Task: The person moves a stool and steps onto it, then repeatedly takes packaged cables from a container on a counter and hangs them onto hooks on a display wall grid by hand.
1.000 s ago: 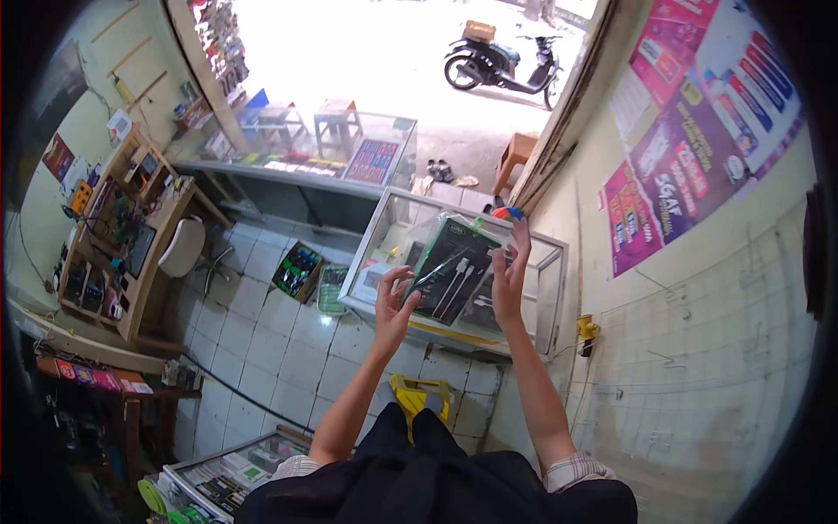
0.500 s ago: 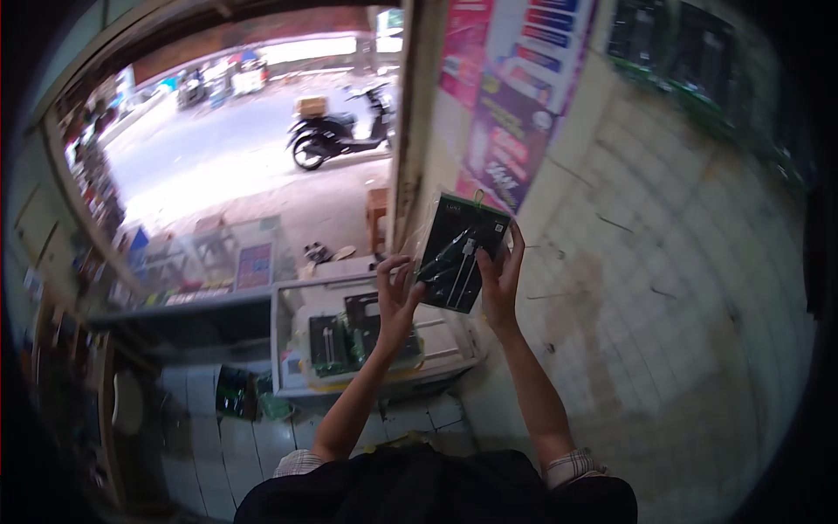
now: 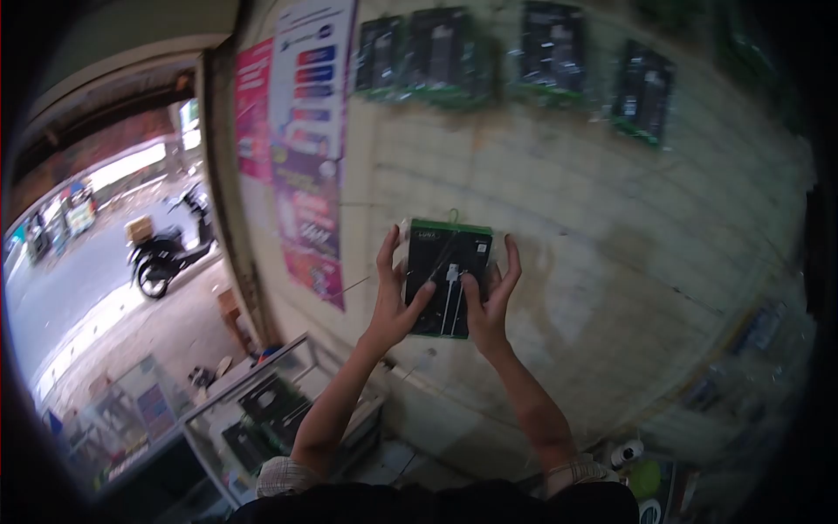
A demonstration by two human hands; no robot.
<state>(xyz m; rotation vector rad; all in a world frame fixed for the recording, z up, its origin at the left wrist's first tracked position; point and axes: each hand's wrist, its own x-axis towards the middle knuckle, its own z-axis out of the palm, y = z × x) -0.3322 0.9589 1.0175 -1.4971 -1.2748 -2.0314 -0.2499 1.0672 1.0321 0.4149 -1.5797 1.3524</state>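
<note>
Upright between my hands, a black USB cable package [image 3: 448, 247] in clear plastic faces me. It has green edges, a green loop on top and a picture of a white cable on its front. My left hand [image 3: 398, 301] grips its left side with the thumb across the front, and my right hand [image 3: 491, 306] grips the right side the same way. The fingers behind the package are partly hidden. Beyond it is a pale wall [image 3: 559, 306] with a wire grid and thin hooks.
Similar dark packages [image 3: 552, 48] hang in a row high on the wall. A colourful poster [image 3: 307, 157] is left of them. A glass display case [image 3: 301, 358] with more packages stands lower left. Through the doorway, a motor scooter [image 3: 166, 253] is parked. Small items [image 3: 644, 480] sit lower right.
My view has swung right toward the wall, bringing the hanging packages into fuller view. The held package has gone from tilted to nearly upright. Both hands still hold it.
</note>
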